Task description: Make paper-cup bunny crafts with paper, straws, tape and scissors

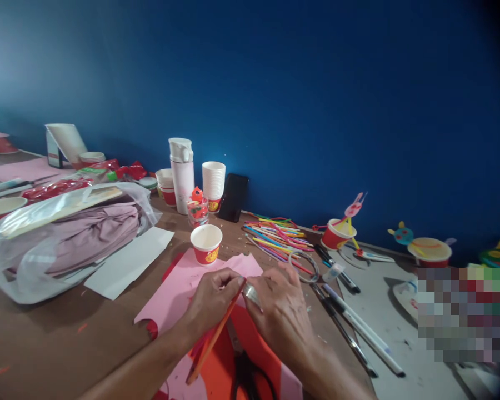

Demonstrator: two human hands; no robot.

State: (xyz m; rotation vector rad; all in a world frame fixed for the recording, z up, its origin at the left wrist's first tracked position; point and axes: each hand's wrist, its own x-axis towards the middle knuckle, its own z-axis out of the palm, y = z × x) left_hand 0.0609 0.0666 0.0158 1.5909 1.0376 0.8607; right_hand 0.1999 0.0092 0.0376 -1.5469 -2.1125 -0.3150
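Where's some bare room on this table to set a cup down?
Widest free patch: the brown tabletop between the clear plastic bag of mauve cloth, the pink paper sheet and the left forearm. Crowded: the far row of red-and-white paper cups, the coloured sticks and the black-and-white pens right of the hands.

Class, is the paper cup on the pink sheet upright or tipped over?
Upright: the paper cup stands on its base on the pink sheet, rim facing up.
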